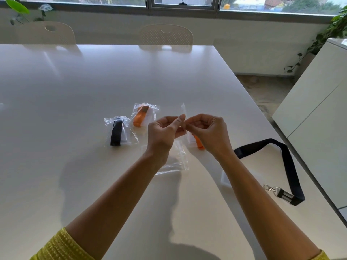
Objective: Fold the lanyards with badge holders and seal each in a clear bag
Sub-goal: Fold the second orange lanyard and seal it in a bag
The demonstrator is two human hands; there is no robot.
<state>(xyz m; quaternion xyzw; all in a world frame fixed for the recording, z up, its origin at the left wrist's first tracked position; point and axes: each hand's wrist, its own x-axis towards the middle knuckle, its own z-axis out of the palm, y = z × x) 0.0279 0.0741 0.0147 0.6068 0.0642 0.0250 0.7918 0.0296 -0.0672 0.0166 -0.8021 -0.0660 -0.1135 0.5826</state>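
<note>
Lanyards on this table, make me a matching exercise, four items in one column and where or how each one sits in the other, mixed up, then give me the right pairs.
Column one:
1. bagged black lanyard
2. bagged orange lanyard
3. loose black lanyard
4. empty clear bag

Column two:
A. unfolded, on the table's right side
B. flat under the left hand's wrist
C. leftmost, sealed in plastic
D. just beyond the left hand, in plastic

Pairs: 1-C, 2-D, 3-A, 4-B
</note>
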